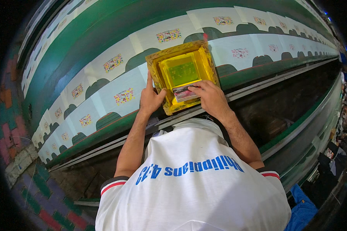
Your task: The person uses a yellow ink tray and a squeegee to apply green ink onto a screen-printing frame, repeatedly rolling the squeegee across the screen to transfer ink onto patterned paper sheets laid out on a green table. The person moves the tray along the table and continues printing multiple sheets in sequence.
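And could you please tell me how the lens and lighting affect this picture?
In the head view, the lens bends the green table into an arc, with black corners; the same view shows a shadow on the white shirt's lower right, and there the yellow frame looks fairly sharp.

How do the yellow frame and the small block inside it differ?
Size: the frame is much larger than the block. Look: the frame is mostly yellow, the block dark, pinkish and pale. Contact: the left hand touches the frame's left side; the right hand holds the block. Shared: each has a hand on it.
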`<state>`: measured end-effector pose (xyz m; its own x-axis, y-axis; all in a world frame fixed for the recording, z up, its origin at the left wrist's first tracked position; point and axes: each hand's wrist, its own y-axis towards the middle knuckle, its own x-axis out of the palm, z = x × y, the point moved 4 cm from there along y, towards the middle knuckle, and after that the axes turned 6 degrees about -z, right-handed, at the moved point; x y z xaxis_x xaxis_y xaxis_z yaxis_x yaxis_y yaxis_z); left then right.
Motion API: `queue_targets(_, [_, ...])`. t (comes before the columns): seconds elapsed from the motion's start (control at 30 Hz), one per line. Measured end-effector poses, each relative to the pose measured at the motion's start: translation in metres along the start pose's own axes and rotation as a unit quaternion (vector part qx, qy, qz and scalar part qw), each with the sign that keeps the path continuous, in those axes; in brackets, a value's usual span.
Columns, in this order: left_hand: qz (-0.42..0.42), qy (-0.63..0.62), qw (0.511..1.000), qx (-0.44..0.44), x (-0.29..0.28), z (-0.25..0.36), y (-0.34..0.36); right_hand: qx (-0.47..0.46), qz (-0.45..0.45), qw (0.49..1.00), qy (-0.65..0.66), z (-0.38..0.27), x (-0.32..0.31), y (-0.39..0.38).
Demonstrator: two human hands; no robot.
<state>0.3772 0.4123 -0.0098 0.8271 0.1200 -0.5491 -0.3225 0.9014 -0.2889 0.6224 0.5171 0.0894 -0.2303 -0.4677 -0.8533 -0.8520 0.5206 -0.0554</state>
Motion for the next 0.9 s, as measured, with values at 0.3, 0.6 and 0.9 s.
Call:
queue_targets(0.3, [-0.008, -0.045, 0.998, -0.042, 0.008, -0.002, 0.006, -0.02, -0.015, 1.0, -0.008, 0.015, -0.004, -0.001])
queue_targets(0.6, [-0.012, -0.031, 0.999, -0.025, 0.012, 0.0, 0.009, -0.02, -0.003, 1.0, -0.005, 0.018, -0.011, 0.003])
queue_targets(0.9, [-0.038, 0.015, 0.999, -0.028, 0.006, 0.01, 0.009, -0.003, -0.001, 1.0, -0.018, 0.014, 0.0, -0.004])
